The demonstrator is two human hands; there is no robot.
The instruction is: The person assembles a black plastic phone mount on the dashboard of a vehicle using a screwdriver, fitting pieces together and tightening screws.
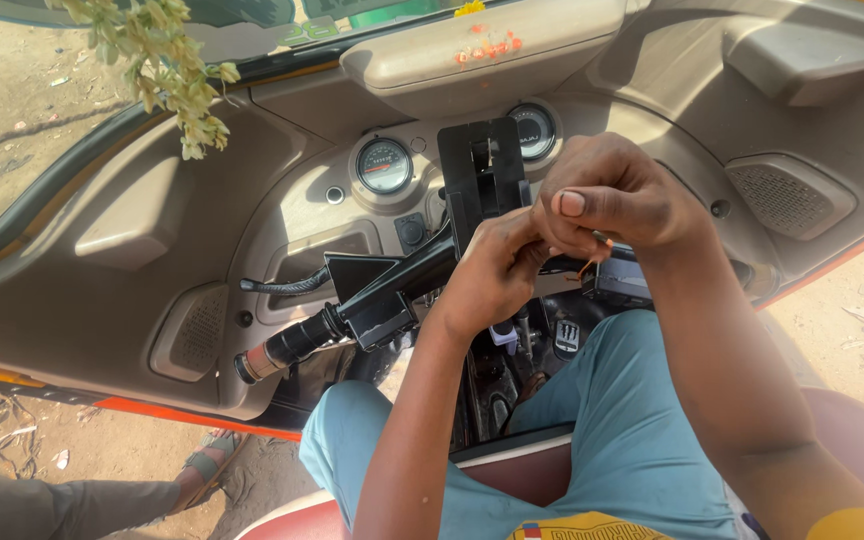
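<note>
hands meet at the middle of the handlebar (392, 290), just below the black phone mount (482, 180). left hand (492, 270) is curled shut on the bar's centre; right hand (612, 195) pinches a thin orange wire (592, 262) beside it. open room lies left, toward the grip end (282, 350).

Dashboard (252, 190): beige. Handlebar (382, 300) and phone holder (482, 175): black. Trousers (622, 440): light blue; flowers (487, 45): orange.

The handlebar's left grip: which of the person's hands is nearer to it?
Left. The left hand works at the middle of the handlebar, up the bar from the left grip. The right hand is beyond it, farther to the right.
</note>
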